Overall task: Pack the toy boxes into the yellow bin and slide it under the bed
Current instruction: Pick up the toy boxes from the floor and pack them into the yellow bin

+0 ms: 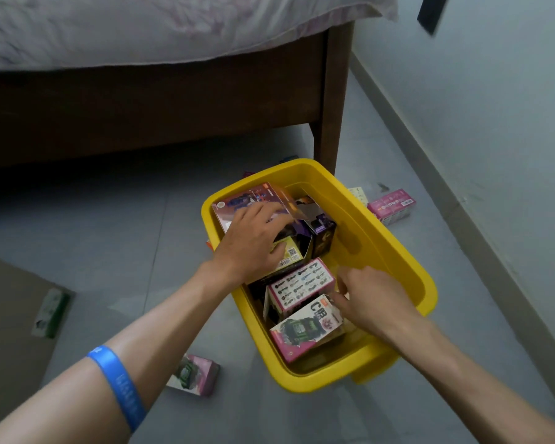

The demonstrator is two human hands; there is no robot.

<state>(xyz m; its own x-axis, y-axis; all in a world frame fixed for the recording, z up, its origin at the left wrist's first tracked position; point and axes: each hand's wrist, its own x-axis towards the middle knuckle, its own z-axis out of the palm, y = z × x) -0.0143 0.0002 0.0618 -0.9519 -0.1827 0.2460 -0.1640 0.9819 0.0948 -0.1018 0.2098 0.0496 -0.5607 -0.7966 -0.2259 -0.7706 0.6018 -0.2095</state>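
Beside the bed leg at centre frame, the yellow bin (394, 251) sat half packed; the left hand (253, 241) lay flat on toy boxes (298, 283), the right hand (369, 299) pinching one. Packing them flush should spare room.

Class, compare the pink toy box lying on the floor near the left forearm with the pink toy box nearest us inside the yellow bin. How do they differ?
The floor box lies outside the yellow bin, untouched. The bin box is already packed, leaning tilted among other boxes, with the right hand at its upper edge. The floor box looks blurrier, its print unreadable; the bin box shows large dark lettering. Both are pink with a green-and-black figure.
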